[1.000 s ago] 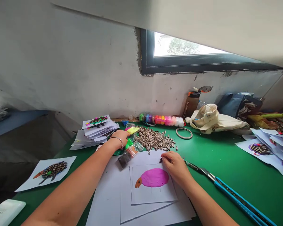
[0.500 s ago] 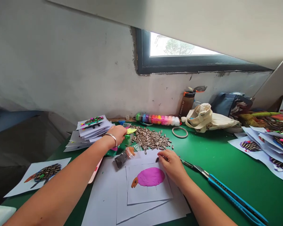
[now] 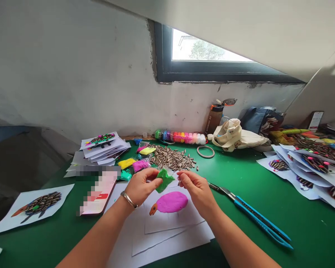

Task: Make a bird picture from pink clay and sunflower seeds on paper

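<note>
My left hand, with a silver bangle at the wrist, is closed on a small clear bag of green modelling clay. It holds the bag over the top of a paper sheet. My right hand is just right of the bag, thumb and forefinger pinched together; a small dark bit shows at the fingertips, too small to name. Beneath both hands, a flat magenta clay oval with an orange-brown clay head lies on a white sheet. Larger white sheets lie under that one.
Sunflower seeds are heaped behind my hands, beside bagged clay. Tweezers with blue handles lie right, below a ring. Paper stacks stand left and right. A phone and a seed picture lie left.
My left hand has come back from the clay bags toward me with the green bag. My right hand stays pinched beside the magenta oval, slightly raised. The view has shifted a little.
</note>
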{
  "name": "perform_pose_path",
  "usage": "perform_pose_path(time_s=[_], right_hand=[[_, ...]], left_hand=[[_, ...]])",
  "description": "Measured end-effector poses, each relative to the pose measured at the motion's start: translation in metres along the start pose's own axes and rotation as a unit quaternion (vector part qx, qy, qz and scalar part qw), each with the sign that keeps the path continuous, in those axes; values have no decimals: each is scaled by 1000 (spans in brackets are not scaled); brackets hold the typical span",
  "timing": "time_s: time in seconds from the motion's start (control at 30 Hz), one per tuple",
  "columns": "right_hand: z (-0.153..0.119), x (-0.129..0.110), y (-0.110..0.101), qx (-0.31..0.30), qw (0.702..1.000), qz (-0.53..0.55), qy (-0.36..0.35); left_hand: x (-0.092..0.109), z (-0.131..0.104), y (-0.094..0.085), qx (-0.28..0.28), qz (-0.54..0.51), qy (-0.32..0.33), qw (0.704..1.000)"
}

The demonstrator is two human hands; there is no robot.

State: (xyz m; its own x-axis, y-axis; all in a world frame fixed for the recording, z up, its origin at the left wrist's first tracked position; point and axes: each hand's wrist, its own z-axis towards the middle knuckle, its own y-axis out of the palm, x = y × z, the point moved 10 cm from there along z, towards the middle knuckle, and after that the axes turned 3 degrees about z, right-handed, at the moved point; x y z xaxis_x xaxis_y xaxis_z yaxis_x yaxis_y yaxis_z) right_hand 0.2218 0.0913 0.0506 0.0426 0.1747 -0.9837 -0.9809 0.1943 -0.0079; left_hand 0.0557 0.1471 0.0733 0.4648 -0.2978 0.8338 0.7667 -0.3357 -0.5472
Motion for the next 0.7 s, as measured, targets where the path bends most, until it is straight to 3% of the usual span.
perform_pose_path(time_s=[0.13, 0.27, 0.53, 0.7], right_hand=[[-4, 1, 10, -31, 999, 14, 18], [-8, 4, 18, -46, 998, 35, 35], [-12, 4, 17, -28, 999, 18, -5], [-17, -20, 18, -25, 985, -100, -136]], left_hand=[[-4, -13, 23, -50, -91, -19, 994], [-21, -26, 50, -132, -214, -95, 963], [-24, -42, 69, -151, -355, -147, 911], [-19, -39, 57, -82, -316, -127, 937]])
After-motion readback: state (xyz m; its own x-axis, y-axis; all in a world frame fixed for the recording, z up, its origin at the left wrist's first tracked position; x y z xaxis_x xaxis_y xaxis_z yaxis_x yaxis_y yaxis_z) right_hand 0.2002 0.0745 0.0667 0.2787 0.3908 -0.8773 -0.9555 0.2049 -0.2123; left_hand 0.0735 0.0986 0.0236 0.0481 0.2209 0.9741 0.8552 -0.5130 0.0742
